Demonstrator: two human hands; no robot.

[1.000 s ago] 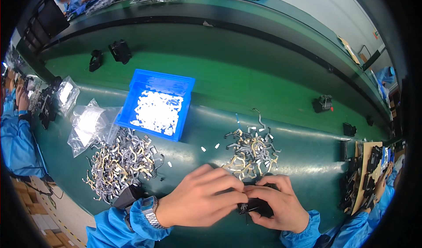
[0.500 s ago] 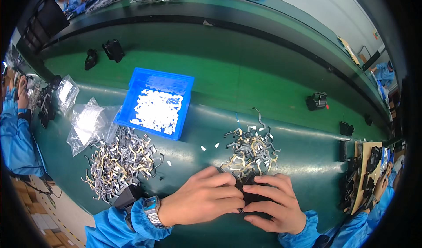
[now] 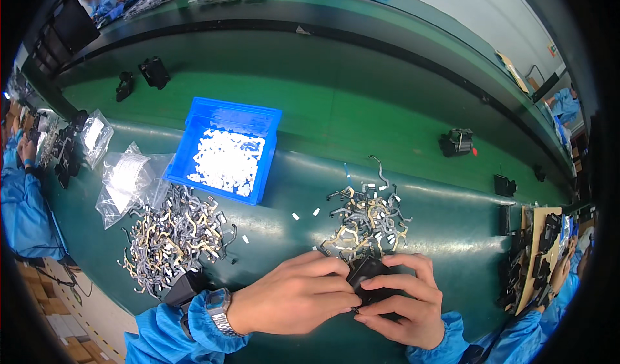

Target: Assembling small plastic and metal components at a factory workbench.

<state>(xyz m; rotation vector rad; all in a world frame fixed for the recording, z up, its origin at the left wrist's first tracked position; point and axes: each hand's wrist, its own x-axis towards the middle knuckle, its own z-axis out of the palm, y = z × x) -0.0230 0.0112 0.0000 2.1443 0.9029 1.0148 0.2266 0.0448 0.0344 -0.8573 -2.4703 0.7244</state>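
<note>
A black plastic housing [image 3: 371, 272] is held between my two hands near the front edge of the bench. My left hand [image 3: 292, 295], with a metal-banded watch at its wrist, closes its fingertips on the housing's left side. The fingers of my right hand [image 3: 407, 297] wrap over its right side and underneath, so much of it is hidden. Just beyond lies a pile of short grey and beige wire cables [image 3: 371, 219] with small connectors. A larger heap of similar cables [image 3: 173, 241] sits to the left of my left hand.
Behind the left heap stands a blue bin [image 3: 260, 186] full of small white pieces. Clear plastic bags [image 3: 129, 178] lie beside it. Black parts [image 3: 154, 73] ride on the green belt [image 3: 310, 112] beyond the bench. Co-workers' blue sleeves [image 3: 29, 209] show at both sides.
The housing has tilted up slightly between my hands, so more of its black surface shows. On the green belt, the black parts have shifted left.
</note>
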